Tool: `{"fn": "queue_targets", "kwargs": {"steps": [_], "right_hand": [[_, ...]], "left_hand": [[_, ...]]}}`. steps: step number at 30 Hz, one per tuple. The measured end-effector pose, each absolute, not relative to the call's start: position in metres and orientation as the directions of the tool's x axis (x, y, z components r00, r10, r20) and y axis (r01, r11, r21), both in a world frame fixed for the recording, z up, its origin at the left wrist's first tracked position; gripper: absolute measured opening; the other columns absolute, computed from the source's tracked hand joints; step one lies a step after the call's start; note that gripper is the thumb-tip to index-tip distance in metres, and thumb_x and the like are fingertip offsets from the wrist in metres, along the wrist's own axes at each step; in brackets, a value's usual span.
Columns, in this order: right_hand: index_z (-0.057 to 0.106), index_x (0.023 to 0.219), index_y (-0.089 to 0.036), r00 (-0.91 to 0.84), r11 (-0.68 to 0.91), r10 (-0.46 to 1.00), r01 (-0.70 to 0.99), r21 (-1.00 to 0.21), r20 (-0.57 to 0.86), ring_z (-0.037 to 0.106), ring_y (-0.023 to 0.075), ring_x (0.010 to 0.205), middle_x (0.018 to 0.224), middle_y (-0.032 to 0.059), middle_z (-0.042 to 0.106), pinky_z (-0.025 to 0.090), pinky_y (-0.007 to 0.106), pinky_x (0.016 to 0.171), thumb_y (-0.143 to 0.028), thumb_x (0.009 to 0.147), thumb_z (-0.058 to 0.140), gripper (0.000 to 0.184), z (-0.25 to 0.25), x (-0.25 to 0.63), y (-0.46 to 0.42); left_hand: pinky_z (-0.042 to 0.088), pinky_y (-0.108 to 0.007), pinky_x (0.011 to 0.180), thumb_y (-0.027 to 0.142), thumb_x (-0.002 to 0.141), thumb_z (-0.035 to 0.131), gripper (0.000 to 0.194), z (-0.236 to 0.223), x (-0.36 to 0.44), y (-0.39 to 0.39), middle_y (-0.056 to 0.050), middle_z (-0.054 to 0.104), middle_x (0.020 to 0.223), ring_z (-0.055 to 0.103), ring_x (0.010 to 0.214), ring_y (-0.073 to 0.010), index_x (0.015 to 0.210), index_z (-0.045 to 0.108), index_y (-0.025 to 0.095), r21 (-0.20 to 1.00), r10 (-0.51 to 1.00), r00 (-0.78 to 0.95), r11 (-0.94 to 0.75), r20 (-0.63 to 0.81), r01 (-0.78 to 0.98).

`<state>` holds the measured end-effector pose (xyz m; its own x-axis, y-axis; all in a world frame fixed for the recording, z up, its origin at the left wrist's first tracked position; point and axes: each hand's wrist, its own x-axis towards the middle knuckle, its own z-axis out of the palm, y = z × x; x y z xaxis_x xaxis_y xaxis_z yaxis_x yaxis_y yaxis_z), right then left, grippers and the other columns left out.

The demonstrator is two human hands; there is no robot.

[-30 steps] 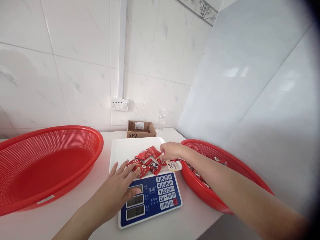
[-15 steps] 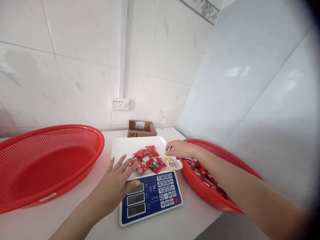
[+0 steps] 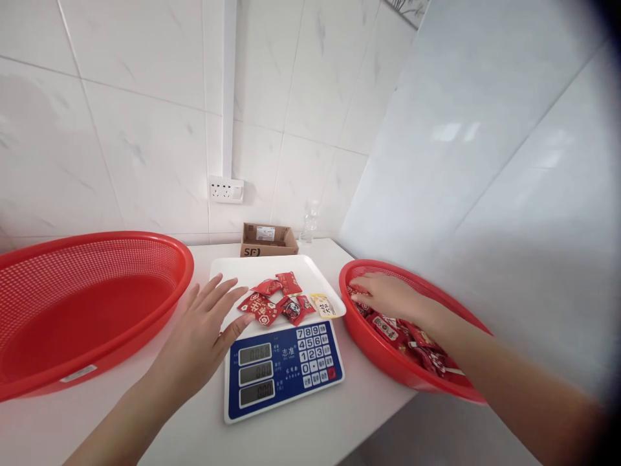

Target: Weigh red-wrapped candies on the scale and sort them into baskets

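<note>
Over the left edge of a white and blue digital scale [image 3: 286, 372], my left hand [image 3: 201, 333] is open with fingers spread and holds nothing. Several red wrapped snack packets [image 3: 262, 309] lie grouped on the scale's white tray, and a white and yellow packet [image 3: 323, 306] lies to their right. My right hand [image 3: 388, 294] reaches inside the right red basket [image 3: 378, 369], at its far-left end. Its fingers look apart, touching the red packets [image 3: 388, 328] heaped there. Some of its fingertips are hidden among them.
A large red perforated basket [image 3: 90, 310] stands on the left of the white table [image 3: 194, 427]. Behind the scale are an open cardboard box [image 3: 269, 249] and a clear plastic bottle [image 3: 309, 223]. Tiled walls close off the back and right side.
My right hand has left the scale tray's right edge and moved right into the basket. My left hand has drawn back slightly leftward from the packets. The view has shifted a little.
</note>
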<state>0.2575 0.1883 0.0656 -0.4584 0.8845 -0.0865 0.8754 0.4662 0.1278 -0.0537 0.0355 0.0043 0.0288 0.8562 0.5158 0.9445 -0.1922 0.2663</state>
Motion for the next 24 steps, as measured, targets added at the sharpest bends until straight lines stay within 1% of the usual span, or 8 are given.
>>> {"fn": "queue_targets", "kwargs": {"steps": [2,6,10,13,16,19,21,24], "right_hand": [[0.060,0.121,-0.020,-0.534,0.537,0.843,0.842,0.056,-0.066,0.057,0.0300,0.111,0.122,0.0122,0.063,0.044,0.039,0.087,-0.040,0.088,0.045,0.041,0.063,0.237,0.181],[0.058,0.123,-0.020,-0.561,0.571,0.809,0.821,0.009,-0.176,0.060,0.0320,0.105,0.120,0.0146,0.063,0.045,0.038,0.081,-0.044,0.088,0.044,0.046,0.053,0.202,0.170],[0.060,0.118,-0.018,-0.580,0.593,0.793,0.805,0.018,-0.185,0.060,0.0303,0.105,0.121,0.0143,0.061,0.044,0.034,0.081,-0.026,0.082,0.051,0.038,0.044,0.190,0.171],[0.062,0.113,-0.014,-0.573,0.584,0.800,0.811,0.014,-0.176,0.061,0.0294,0.102,0.115,0.0143,0.063,0.044,0.033,0.080,-0.011,0.073,0.052,0.041,0.046,0.187,0.174],[0.058,0.116,-0.014,-0.567,0.570,0.816,0.822,-0.005,-0.114,0.060,0.0273,0.104,0.120,0.0138,0.060,0.045,0.033,0.084,-0.008,0.075,0.047,0.043,0.054,0.182,0.177],[0.053,0.122,-0.017,-0.646,0.643,0.763,0.757,-0.118,0.015,0.055,0.0209,0.114,0.130,0.0104,0.053,0.042,0.030,0.093,-0.006,0.077,0.044,0.047,0.062,0.171,0.177],[0.050,0.127,-0.017,-0.710,0.710,0.699,0.677,-0.193,0.084,0.047,0.0195,0.124,0.139,0.0101,0.046,0.038,0.030,0.101,-0.006,0.077,0.046,0.051,0.064,0.165,0.175],[0.044,0.135,-0.016,-0.748,0.749,0.656,0.630,-0.206,0.096,0.034,0.0210,0.136,0.149,0.0119,0.034,0.030,0.037,0.110,-0.012,0.082,0.046,0.053,0.065,0.162,0.168]], "left_hand": [[0.028,-0.060,0.109,0.055,0.091,0.037,0.047,0.004,-0.055,0.036,-0.007,0.051,0.137,0.029,0.138,-0.0296,0.127,0.051,0.027,0.264,0.854,0.029,-0.193,0.519,0.945],[0.027,-0.060,0.109,0.054,0.091,0.037,0.047,0.004,-0.056,0.037,-0.006,0.051,0.137,0.028,0.138,-0.0294,0.127,0.051,0.027,0.259,0.852,0.027,-0.189,0.523,0.947],[0.026,-0.061,0.109,0.054,0.092,0.035,0.047,0.007,-0.056,0.035,-0.006,0.050,0.139,0.026,0.139,-0.0295,0.128,0.051,0.027,0.267,0.869,0.025,-0.179,0.494,0.947],[0.026,-0.061,0.109,0.054,0.092,0.035,0.048,0.009,-0.056,0.034,-0.006,0.051,0.138,0.026,0.139,-0.0301,0.128,0.051,0.026,0.270,0.872,0.027,-0.181,0.489,0.946],[0.028,-0.060,0.109,0.053,0.092,0.036,0.047,0.008,-0.057,0.035,-0.006,0.051,0.138,0.027,0.139,-0.0298,0.127,0.051,0.026,0.276,0.867,0.019,-0.180,0.499,0.944],[0.028,-0.059,0.109,0.052,0.092,0.037,0.046,0.008,-0.059,0.035,-0.006,0.050,0.139,0.026,0.139,-0.0285,0.127,0.051,0.027,0.288,0.861,0.003,-0.174,0.509,0.942],[0.028,-0.058,0.110,0.052,0.092,0.037,0.045,0.008,-0.060,0.034,-0.005,0.051,0.138,0.026,0.139,-0.0278,0.127,0.051,0.027,0.296,0.861,-0.002,-0.173,0.509,0.939],[0.027,-0.058,0.110,0.053,0.092,0.037,0.046,0.010,-0.059,0.033,-0.006,0.050,0.138,0.026,0.139,-0.0278,0.126,0.052,0.027,0.302,0.863,-0.002,-0.175,0.506,0.937]]}}
